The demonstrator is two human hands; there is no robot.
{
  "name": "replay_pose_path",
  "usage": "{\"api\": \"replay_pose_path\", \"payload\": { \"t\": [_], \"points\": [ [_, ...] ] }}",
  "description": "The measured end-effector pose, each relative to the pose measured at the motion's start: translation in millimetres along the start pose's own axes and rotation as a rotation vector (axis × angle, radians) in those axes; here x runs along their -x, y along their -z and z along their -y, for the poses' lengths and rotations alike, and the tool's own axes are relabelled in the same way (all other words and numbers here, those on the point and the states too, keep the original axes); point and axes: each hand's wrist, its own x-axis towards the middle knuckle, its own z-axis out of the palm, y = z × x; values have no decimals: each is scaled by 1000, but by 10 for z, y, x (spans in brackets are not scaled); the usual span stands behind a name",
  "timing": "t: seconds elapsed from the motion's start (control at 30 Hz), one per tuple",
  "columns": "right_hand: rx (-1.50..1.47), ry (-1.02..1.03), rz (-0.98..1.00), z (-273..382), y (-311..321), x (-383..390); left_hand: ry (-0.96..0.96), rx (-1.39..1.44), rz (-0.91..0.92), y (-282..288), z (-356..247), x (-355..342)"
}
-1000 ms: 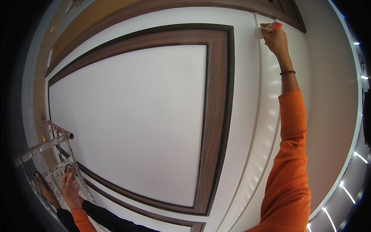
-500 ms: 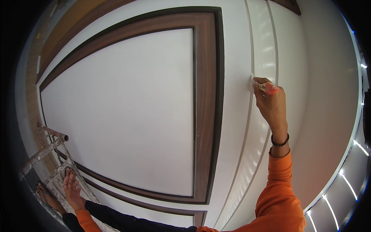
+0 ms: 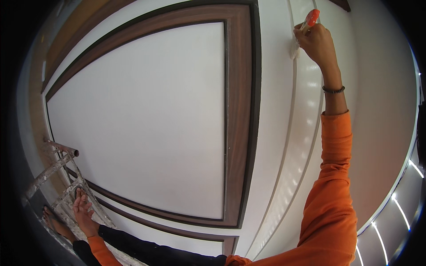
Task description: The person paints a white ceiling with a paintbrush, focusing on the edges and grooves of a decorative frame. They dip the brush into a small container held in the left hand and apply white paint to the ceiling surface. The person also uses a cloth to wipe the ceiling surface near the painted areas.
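Between one and two o'clock the right hand [image 3: 317, 43] pinches the brush [image 3: 312, 17], bristles at the pale trim [image 3: 291, 111], apparently mid-stroke, the next move likely calling for a steady line, while at eight the left hand [image 3: 83, 213] hangs half-open, seemingly empty.

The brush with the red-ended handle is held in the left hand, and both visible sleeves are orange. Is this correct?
Not entirely: the head view shows the brush in the right hand, not the left. Both visible sleeves are orange.
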Motion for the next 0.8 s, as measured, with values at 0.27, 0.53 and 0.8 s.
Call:
{"api": "replay_pose_path", "payload": {
  "t": [0.27, 0.53, 0.8],
  "points": [
    [29, 121, -257, 33, -85, 158, 75, -127, -75, -22, 115, -87],
    [82, -73, 27, 469, 119, 1688, -38, -196, 7, -147, -180, 79],
    [-21, -140, 55, 576, 275, 1865, -47, -105, 76, -261, -340, 131]
  ]
}}
